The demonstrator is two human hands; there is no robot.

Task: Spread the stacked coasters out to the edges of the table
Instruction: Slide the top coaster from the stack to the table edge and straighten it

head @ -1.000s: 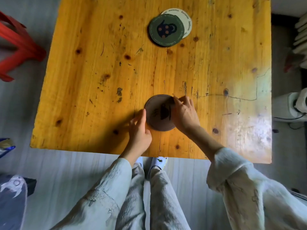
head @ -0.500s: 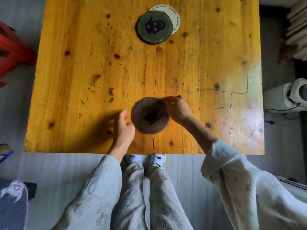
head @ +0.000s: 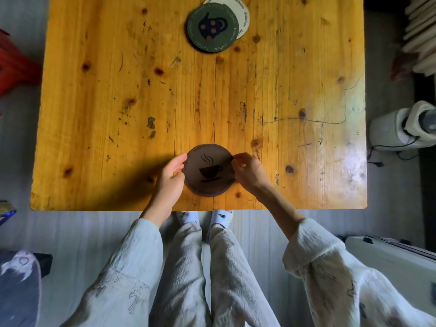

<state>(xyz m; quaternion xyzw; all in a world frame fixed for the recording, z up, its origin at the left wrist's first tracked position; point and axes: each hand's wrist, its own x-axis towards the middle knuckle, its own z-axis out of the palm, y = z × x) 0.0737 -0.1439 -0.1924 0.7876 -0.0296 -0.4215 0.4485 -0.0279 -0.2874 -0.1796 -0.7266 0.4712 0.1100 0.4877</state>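
Observation:
A round brown coaster [head: 208, 171] with a steaming-cup print lies flat near the front edge of the wooden table [head: 118, 102]. My left hand [head: 170, 179] touches its left rim with thumb and fingers. My right hand [head: 250, 172] pinches its right rim. At the far side a green coaster [head: 212, 27] with a dotted mug print lies partly over a cream coaster [head: 243, 14].
A red stool [head: 14, 67] stands left of the table. A white appliance [head: 401, 126] with a cord sits on the floor to the right, slatted white objects [head: 422, 31] behind it. My legs and slippers are just below the front edge.
The brown coaster has slid toward the table's front edge and turned so its cup print faces me. Both hands stayed on its rim, and my right hand no longer covers the print.

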